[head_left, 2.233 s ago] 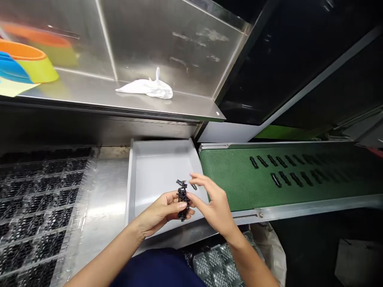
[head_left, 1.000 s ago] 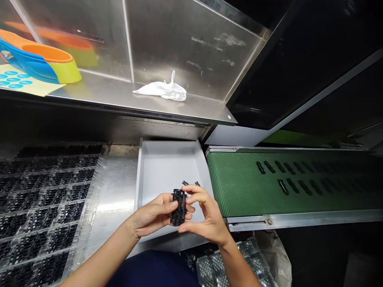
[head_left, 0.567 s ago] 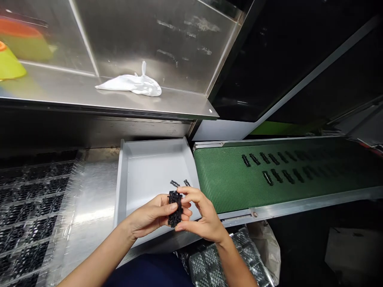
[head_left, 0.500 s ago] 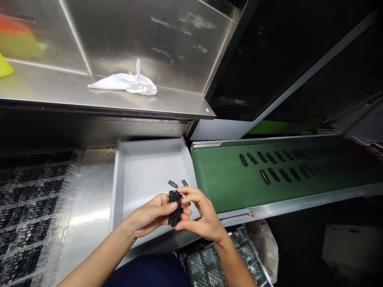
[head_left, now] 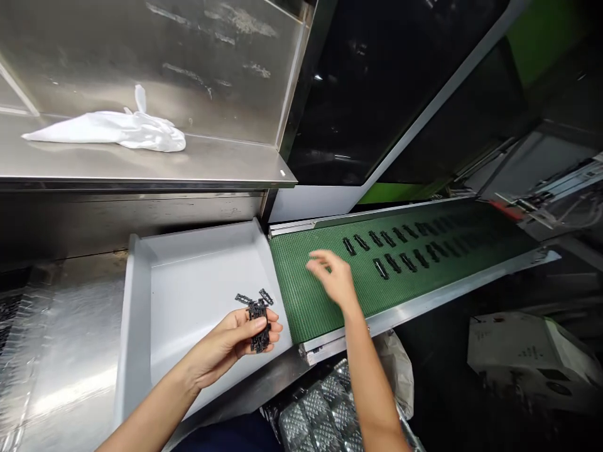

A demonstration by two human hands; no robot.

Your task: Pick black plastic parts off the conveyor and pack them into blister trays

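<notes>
Black parts (head_left: 258, 310) gripped in my left hand (head_left: 230, 340), lower centre of the frame
My right hand (head_left: 333, 279), fingers loosely parted, hovers over the green belt (head_left: 301, 301), right of centre

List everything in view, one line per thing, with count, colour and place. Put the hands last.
Metal shelf: one, silver, upper left
Crumpled bundle: one, white, on the shelf
Conveyor belt: one, green, right of centre
Belt parts: two rows, black, far ones too blurred to count
Tray: one, light grey, left of the belt
Held parts: count unclear, black, in the left hand
Loose parts: two, black, just beyond the held parts
Plastic packaging: count unclear, clear, bottom centre
Sack: one, whitish, below the belt
Box-like object: one, pale grey, lower right
Left hand: one, bare, before the tray
Right hand: one, bare, over the belt
</notes>
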